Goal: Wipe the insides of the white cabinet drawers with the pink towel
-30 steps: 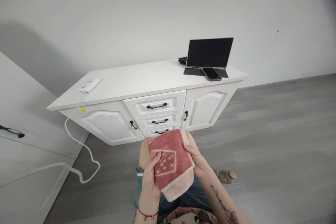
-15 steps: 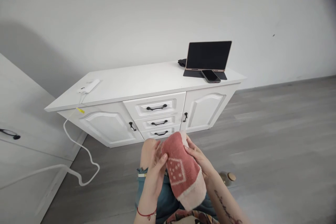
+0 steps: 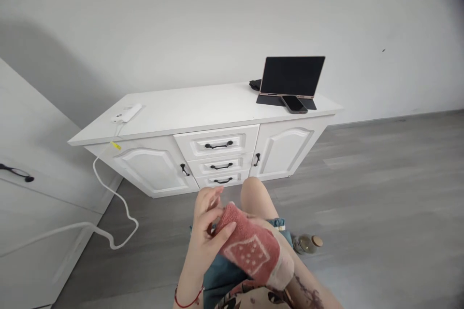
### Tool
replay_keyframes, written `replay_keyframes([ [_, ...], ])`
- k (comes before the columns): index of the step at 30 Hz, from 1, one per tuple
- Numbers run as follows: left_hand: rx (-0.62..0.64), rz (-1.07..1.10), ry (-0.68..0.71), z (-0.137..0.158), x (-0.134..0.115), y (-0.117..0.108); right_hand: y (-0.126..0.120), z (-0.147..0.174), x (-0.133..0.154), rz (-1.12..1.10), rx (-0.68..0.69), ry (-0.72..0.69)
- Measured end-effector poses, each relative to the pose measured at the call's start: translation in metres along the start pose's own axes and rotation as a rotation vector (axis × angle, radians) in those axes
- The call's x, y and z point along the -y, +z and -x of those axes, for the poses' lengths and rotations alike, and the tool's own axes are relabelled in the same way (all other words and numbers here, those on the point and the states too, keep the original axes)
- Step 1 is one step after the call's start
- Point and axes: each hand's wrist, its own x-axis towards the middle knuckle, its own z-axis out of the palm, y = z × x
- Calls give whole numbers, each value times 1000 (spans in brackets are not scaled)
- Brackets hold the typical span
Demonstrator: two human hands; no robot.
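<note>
A fuzzy red sock (image 3: 250,251) with pale ends and a white dotted square on it lies slantwise over my lap in the head view. My left hand (image 3: 208,224) has its thumb on the sock's upper left end, with the fingers bent and partly apart behind it. Beneath the sock, my right hand (image 3: 266,226) supports it from the far side; most of its fingers are hidden. The pale lower end rests over my right forearm.
A white cabinet (image 3: 188,106) stands ahead against the wall, bearing a propped tablet-like screen (image 3: 293,76), a phone (image 3: 294,104) and a white power strip (image 3: 126,113). Its cable (image 3: 125,207) hangs leftward. A corked glass jar (image 3: 306,244) is on the floor to the right.
The sock has turned and tilted, its upper end swinging left and its pale lower end moving right. My right hand has slid behind it, and my left fingers have lifted and curled.
</note>
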Motion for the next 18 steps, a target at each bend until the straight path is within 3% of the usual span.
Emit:
replay_keyframes([
  [4, 227, -79, -56, 2, -20, -14, -5, 17, -1, 92, 307, 124],
  [9, 486, -295, -25, -16, -30, -12, -12, 15, 24, 38, 351, -163],
  [13, 401, -254, -78, -55, -25, -5, 2, 9, 42, 117, 427, -137],
  [16, 294, -67, -189, -91, -6, -3, 7, 0, 45, 195, 321, -94],
  [18, 287, 73, -271, -115, 15, -2, 1, -6, 43, 180, 227, -74],
])
